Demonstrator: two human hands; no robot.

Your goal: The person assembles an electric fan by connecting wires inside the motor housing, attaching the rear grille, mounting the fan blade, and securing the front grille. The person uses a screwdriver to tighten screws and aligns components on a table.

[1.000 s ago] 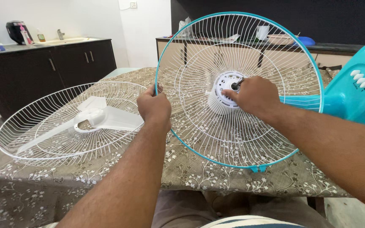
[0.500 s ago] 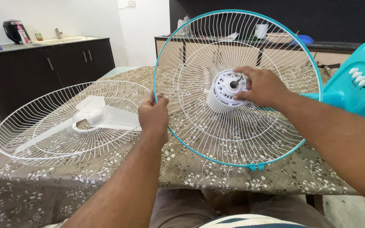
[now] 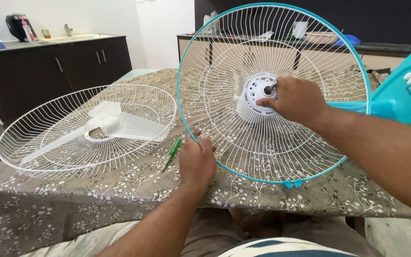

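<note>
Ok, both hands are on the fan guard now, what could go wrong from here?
1. The left hand grips only the lower rim of the teal-rimmed guard, which stands tilted; it might swing or slip.
2. The right hand works at the white hub; fingers could catch in the wires.
3. The green screwdriver lies close to the left hand and might get knocked.

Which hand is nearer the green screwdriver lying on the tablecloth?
Left. The left hand grips the lower-left rim of the upright fan guard, just right of the green screwdriver. The right hand is up at the guard's white centre hub, far from it.
</note>
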